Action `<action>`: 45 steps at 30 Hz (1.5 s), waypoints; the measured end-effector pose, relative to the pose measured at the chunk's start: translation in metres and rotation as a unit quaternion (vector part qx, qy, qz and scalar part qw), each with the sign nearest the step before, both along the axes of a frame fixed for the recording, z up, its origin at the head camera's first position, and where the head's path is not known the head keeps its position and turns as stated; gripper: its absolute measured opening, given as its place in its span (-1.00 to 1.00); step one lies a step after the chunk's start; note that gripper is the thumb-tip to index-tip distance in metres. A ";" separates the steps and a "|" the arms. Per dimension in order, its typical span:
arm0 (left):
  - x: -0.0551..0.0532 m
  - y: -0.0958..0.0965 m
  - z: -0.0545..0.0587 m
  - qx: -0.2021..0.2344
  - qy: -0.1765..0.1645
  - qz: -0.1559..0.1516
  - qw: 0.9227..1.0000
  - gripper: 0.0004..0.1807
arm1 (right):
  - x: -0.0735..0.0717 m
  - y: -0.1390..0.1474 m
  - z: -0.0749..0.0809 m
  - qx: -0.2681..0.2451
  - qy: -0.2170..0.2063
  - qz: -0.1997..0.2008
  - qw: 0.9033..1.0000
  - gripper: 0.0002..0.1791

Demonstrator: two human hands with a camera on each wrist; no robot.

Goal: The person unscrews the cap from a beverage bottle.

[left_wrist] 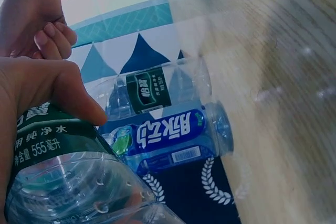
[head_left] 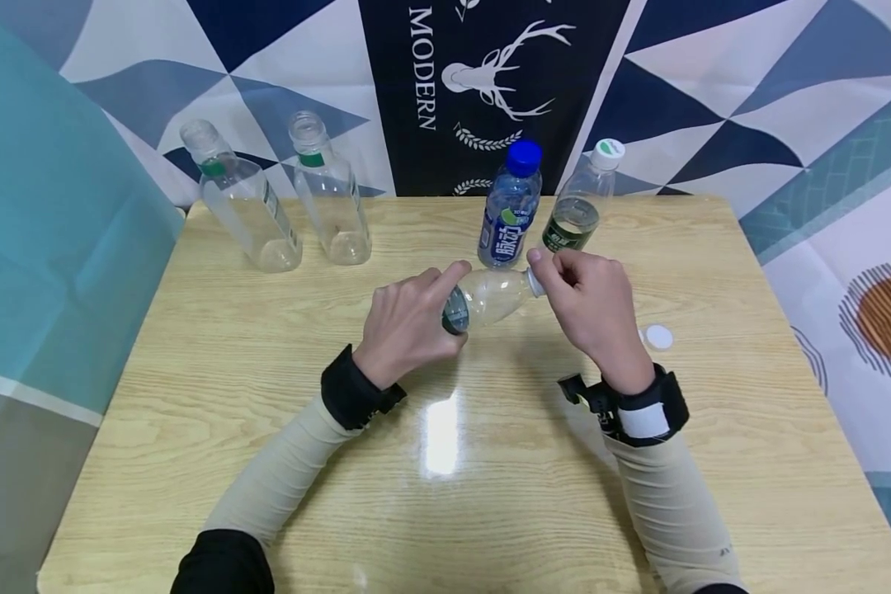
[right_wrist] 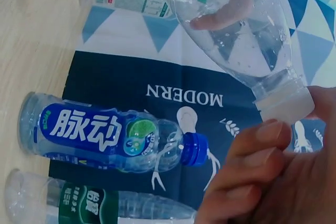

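Head view, wood-grain table, patterned backdrop behind, left fingers gripping clear bottle, right fingers pinching its white cap

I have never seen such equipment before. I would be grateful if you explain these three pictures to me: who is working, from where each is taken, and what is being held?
There is no robot here: these are a person's own bare hands. The wide picture comes from a camera worn on the head, looking down. The other two come from cameras worn on the left and right wrists.

The left hand grips a clear bottle with a green label, tilted almost sideways. The right hand pinches its white cap.

On the wooden table stand two uncapped bottles on the left, and a blue-capped bottle beside a white-capped bottle at the back. A small white disc lies on the right.
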State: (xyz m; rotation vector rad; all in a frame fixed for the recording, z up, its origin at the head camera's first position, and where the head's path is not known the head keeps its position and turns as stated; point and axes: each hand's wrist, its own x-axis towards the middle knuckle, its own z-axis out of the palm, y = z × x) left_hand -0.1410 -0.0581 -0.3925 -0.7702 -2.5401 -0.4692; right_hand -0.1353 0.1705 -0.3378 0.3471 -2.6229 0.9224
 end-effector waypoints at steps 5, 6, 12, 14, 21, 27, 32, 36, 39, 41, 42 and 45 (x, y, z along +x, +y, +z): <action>-0.001 0.000 -0.001 0.013 -0.016 -0.006 1.000 -0.18 | -0.001 0.001 -0.001 -0.008 -0.010 0.026 1.000 -0.45; -0.001 -0.001 -0.001 0.015 -0.018 -0.005 1.000 -0.18 | -0.001 0.001 -0.002 -0.009 -0.008 0.030 0.999 -0.46; -0.001 -0.001 0.000 0.022 -0.031 -0.005 0.999 -0.17 | -0.001 0.002 -0.002 0.005 0.011 0.054 0.998 -0.52; -0.002 -0.001 0.000 0.026 -0.037 -0.006 0.999 -0.17 | 0.000 0.002 -0.002 0.017 0.014 0.060 0.998 -0.54; -0.001 -0.002 0.000 0.031 -0.056 -0.010 0.998 -0.15 | 0.000 0.004 0.003 0.067 0.002 0.078 0.995 -0.57; -0.002 -0.003 0.000 0.035 -0.068 -0.015 0.997 -0.16 | 0.002 0.005 0.006 0.097 -0.004 0.083 0.992 -0.56; -0.002 -0.002 -0.001 0.026 -0.058 -0.015 0.998 -0.17 | 0.002 0.004 0.005 0.075 0.009 0.058 0.995 -0.52; -0.002 -0.002 0.000 0.010 -0.033 -0.013 0.999 -0.19 | 0.002 0.003 0.003 0.056 0.009 0.011 0.998 -0.39; -0.001 -0.002 0.001 0.005 -0.021 -0.011 1.000 -0.20 | 0.002 0.002 0.003 0.044 -0.003 0.001 0.999 -0.33; -0.001 -0.003 0.001 0.004 -0.018 -0.009 1.000 -0.20 | 0.001 0.001 0.003 0.034 -0.006 0.008 0.999 -0.33; -0.001 -0.003 0.001 0.003 -0.017 -0.009 1.000 -0.21 | 0.001 0.001 0.003 0.029 -0.006 0.013 0.999 -0.34; -0.001 -0.004 0.002 0.003 -0.018 -0.009 1.000 -0.21 | 0.001 0.000 0.003 0.021 -0.002 0.025 0.999 -0.37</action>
